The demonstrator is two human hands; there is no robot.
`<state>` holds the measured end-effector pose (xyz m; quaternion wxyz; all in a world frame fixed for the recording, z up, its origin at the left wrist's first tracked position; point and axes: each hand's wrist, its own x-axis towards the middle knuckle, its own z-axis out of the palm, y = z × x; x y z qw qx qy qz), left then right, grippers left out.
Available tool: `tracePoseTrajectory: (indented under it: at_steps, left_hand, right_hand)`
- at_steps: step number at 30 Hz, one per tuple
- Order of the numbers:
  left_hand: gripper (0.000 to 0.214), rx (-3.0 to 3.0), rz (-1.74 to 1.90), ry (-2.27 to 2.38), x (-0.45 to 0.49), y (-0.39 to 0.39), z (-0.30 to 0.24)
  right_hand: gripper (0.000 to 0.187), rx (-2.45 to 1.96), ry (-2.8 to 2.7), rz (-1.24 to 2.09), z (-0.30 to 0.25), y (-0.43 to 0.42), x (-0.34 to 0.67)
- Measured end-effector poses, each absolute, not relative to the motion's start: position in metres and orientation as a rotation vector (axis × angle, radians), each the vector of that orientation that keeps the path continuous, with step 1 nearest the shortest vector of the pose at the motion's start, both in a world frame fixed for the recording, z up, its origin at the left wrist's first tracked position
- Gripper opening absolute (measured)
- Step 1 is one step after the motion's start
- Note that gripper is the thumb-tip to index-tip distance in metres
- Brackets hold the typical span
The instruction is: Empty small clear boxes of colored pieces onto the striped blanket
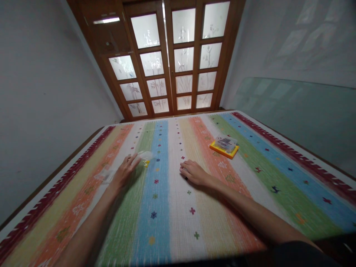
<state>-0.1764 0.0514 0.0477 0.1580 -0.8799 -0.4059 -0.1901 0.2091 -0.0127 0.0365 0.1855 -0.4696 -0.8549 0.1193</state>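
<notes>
My left hand (125,171) lies on the striped cloth with its fingers stretched toward a small clear plastic bag (145,155) and a few tiny yellow pieces (145,162) beside it. The fingertips are just short of the bag, and the hand is slightly blurred. My right hand (193,172) rests palm down on the cloth's white stripe with curled fingers, and a tiny dark bit shows under it. A second clear wrapper (105,174) lies by my left wrist.
A colourful striped cloth (167,207) covers the table. An orange tray with a clear box of small parts (224,145) sits at the back right. Wooden doors with frosted panes (172,59) stand behind. A glass sheet (300,115) leans on the right wall.
</notes>
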Motion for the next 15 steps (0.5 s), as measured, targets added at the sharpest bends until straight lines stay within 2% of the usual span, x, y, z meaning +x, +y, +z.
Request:
tracePoseTrajectory:
  at_steps: [3, 7, 13, 15]
  left_hand:
    - [0.052, -2.550, -0.492, -0.916, -0.170, 0.052, 0.040]
    - [0.053, -2.531, -0.529, -0.864, -0.169, 0.051, 0.033]
    - [0.041, -2.359, -0.658, -1.194, -0.181, 0.041, 0.048]
    - [0.045, -2.243, -0.740, -1.394, -0.185, 0.041, 0.051]
  right_hand:
    - [0.029, -1.320, -2.409, 0.337, 0.037, -0.013, 0.209]
    - [0.028, -1.319, -2.410, 0.333, 0.036, -0.013, 0.210]
    - [0.027, -1.318, -2.413, 0.332, 0.036, -0.013, 0.209]
    - [0.028, -1.318, -2.412, 0.330, 0.036, -0.013, 0.209]
